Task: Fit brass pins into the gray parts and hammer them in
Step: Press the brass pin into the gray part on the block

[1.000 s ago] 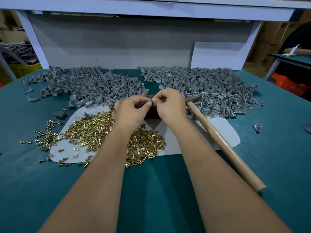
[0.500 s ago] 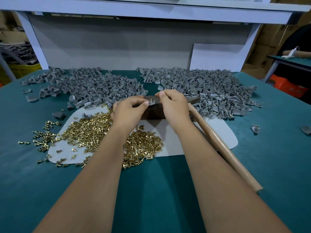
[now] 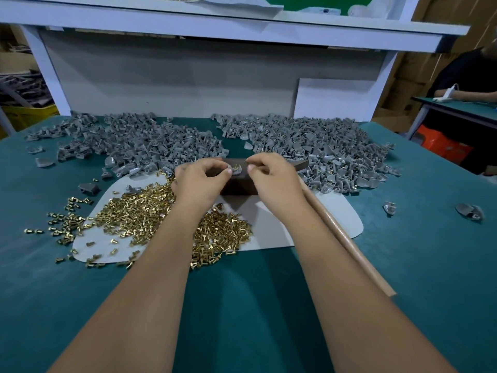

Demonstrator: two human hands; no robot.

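Brass pin [image 3: 236, 166] is sitting in a gray part [image 3: 237, 171] on top of the dark block [image 3: 236, 184], dead centre between both hands. From my feed, left hand [image 3: 200, 181] has thumb and forefinger curled in, pinching the part's left edge. Right hand [image 3: 271, 176] is curled too, fingertips just beside the part; can't tell if it actually grips it or only steadies it.

Hammer handle [image 3: 347, 240] lies on the bench under the right forearm, unheld, head partly hidden behind the right hand. So my read: pin is fitted but not driven in yet on this piece.

Progress overall:
- Loose brass pins [image 3: 150, 211] heaped on the white mat [image 3: 336, 219], spilling left onto the green bench top [image 3: 242, 305]. Lots left.
- Two big piles of gray parts at the back. Right pile [image 3: 322, 152] shows brass glints along its near edge, so I judge that's the finished stock. Left pile [image 3: 129, 141] looks plain gray, probably still to do. Too small to confirm part by part.
- A few strays [image 3: 469, 211] sit well apart on the right.

Judgement: mid-batch, nowhere near the end. Next up calls for freeing the right hand for the hammer while the left keeps the part seated. Risk: pin tilts or the part skids off the block on the strike.
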